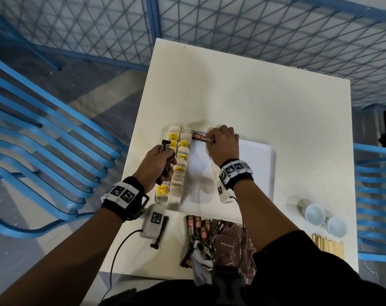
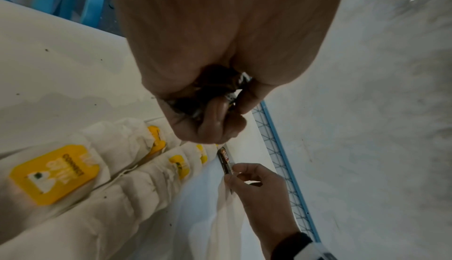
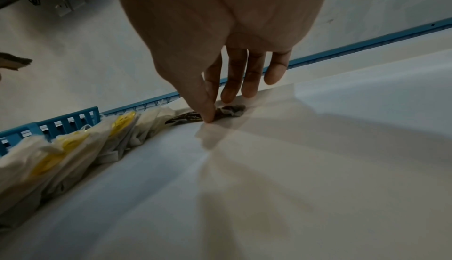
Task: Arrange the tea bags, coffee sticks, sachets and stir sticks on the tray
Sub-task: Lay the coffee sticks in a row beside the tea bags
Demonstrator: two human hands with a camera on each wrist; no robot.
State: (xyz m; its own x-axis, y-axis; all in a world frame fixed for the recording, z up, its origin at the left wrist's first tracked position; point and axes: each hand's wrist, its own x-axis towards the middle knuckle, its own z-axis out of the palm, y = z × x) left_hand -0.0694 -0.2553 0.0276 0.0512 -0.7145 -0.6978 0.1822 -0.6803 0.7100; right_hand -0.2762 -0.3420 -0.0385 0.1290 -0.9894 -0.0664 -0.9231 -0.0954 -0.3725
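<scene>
Coffee sticks are what I am working with now. My right hand (image 1: 223,143) is pinching one coffee stick (image 1: 202,137) by its right end, thumb and forefinger clamped on it, and I am pressing it down at the far edge of the tray (image 1: 259,168). Its long axis is running left to right across that edge, with its left end lying just beside the top of the tea bags (image 1: 179,160), which are standing in two columns along the tray's left side. My left hand (image 1: 160,164) is gripping a spare bundle of sticks (image 1: 166,159), curled tight round them, hovering over the tea-bag rows and pointing away from me. I am judging the next stick should come from that bundle, with the right hand nearer the open slot just on my side of the laid one. More sticks (image 1: 198,230) and brown sachets (image 1: 231,246) are lying on the bench (image 1: 265,96) near me, stir sticks (image 1: 328,244) at my right.
</scene>
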